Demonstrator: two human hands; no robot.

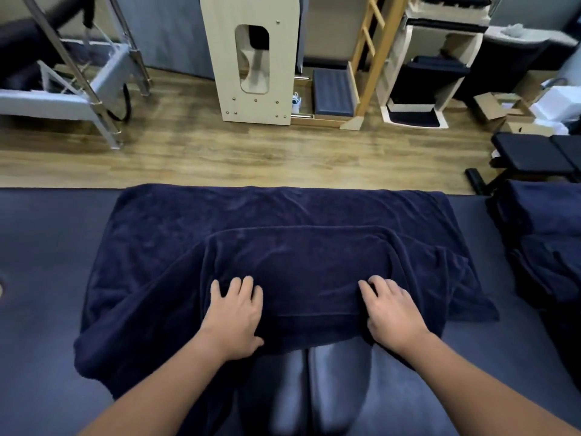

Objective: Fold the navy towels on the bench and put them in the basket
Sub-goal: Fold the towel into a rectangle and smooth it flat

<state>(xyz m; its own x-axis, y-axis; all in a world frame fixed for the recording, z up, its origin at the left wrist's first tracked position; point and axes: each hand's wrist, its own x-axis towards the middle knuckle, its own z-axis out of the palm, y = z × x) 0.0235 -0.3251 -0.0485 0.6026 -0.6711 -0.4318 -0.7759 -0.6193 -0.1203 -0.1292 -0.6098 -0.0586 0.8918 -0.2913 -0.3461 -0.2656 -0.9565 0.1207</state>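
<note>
Navy towel lies spread across the dark table, its near edge folded up over the middle. Left hand and right hand press flat on that fold, fingers straight and spread, gripping nothing. More navy towels sit heaped at the right.

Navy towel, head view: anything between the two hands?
Only towel. In the head view the left hand and right hand rest apart on the navy towel; the stretch between them is its folded-over flap, nothing else on it.
</note>
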